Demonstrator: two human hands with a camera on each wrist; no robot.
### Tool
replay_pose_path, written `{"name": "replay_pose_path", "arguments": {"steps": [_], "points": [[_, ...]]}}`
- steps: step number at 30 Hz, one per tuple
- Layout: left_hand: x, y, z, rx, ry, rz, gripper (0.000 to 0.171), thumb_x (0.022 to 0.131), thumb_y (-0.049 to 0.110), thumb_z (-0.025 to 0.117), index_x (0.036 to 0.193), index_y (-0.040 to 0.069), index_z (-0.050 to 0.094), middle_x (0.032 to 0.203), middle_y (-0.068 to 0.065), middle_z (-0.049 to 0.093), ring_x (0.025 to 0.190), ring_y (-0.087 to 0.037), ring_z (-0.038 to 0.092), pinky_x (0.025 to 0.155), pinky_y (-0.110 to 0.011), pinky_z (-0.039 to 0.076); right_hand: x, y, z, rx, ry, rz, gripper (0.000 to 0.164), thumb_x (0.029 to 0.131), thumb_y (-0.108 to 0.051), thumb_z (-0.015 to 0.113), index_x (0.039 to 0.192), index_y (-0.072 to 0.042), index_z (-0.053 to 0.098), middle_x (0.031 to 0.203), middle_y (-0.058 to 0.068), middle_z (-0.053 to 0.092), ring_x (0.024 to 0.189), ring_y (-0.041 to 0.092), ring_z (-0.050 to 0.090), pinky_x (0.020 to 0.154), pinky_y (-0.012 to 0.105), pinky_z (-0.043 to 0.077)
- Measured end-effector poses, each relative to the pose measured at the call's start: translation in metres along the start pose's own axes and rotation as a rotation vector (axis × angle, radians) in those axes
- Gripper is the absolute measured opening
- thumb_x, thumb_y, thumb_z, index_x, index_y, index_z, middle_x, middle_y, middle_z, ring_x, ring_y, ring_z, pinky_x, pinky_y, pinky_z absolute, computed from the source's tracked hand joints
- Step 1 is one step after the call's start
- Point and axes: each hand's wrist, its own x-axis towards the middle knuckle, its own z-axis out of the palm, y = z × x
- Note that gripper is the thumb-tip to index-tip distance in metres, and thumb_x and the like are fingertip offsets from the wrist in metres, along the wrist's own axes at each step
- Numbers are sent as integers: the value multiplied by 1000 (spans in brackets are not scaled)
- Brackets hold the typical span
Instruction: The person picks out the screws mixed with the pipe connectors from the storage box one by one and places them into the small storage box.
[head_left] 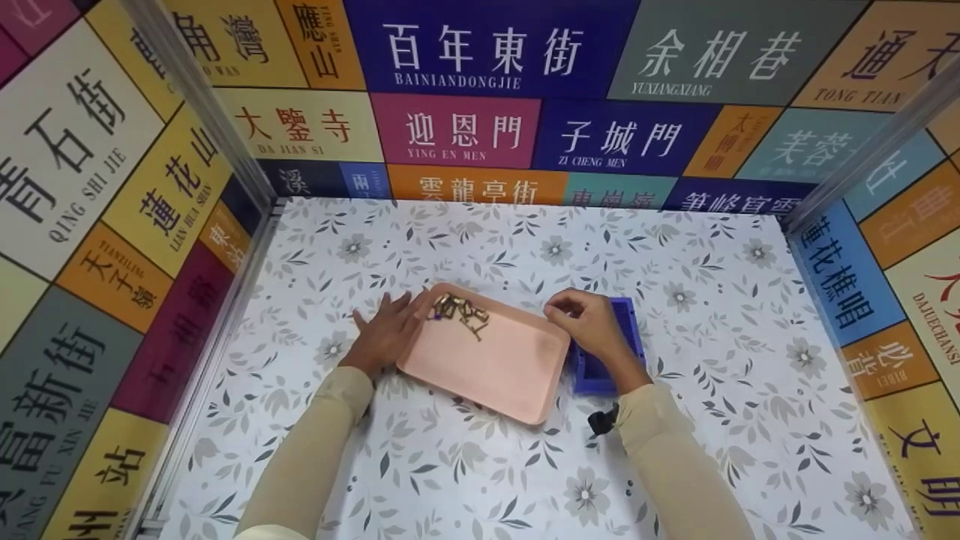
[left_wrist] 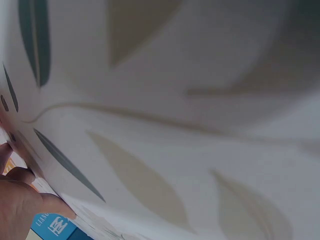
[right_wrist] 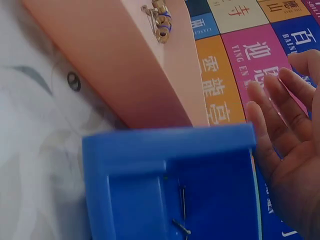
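A shallow pink tray (head_left: 487,367) lies slanted on the patterned tabletop. Brass-coloured metal pieces and screws (head_left: 459,311) are heaped at its far left corner; some show blue rings in the right wrist view. My left hand (head_left: 386,334) rests with spread fingers against the tray's left rim. Over the blue box (head_left: 630,330), just right of the tray, hovers my right hand (head_left: 589,322), its fingertips by the tray's right corner. In the right wrist view its fingers (right_wrist: 287,120) are loosely bent with nothing between them. Inside the box lie thin screws (right_wrist: 183,205).
White tabletop (head_left: 300,465) with a grey flower-and-leaf print stretches around the tray and box. Colourful panels with street names (head_left: 465,127) stand along the back, left and right edges. A small black device (head_left: 602,421) sits at the right wrist.
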Motion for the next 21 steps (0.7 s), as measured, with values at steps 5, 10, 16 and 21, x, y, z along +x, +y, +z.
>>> {"name": "replay_pose_path", "arguments": {"steps": [5, 10, 16, 21], "points": [[0, -1, 1, -2, -3, -8, 58, 106, 65, 17, 161, 47, 20, 170, 2, 26, 159, -41, 8, 111, -83, -10, 5, -4, 16, -39, -33, -46, 6, 88, -12, 80, 90, -7, 79, 86, 5, 78, 78, 11, 73, 70, 35, 61], [0, -2, 1, -8, 7, 4, 57, 107, 64, 17, 161, 47, 21, 170, 2, 26, 158, -42, 8, 110, -83, -10, 9, -7, 33, -60, -94, -73, 12, 89, -11, 78, 96, -2, 79, 92, 6, 79, 83, 19, 76, 72, 34, 63], [-3, -2, 0, -23, 17, 21, 55, 107, 62, 21, 161, 47, 21, 170, 2, 27, 159, -42, 7, 111, -83, -10, 13, -9, 53, -117, -178, -72, 17, 88, -14, 77, 99, -1, 78, 92, 7, 79, 82, 23, 76, 73, 39, 63], [-5, 0, 0, -15, 11, 15, 56, 107, 62, 20, 161, 48, 20, 170, 2, 26, 159, -42, 7, 111, -83, -9, 18, -7, 68, -206, -263, -83, 19, 90, -21, 78, 99, -4, 78, 94, 6, 79, 82, 21, 75, 73, 38, 62]]}}
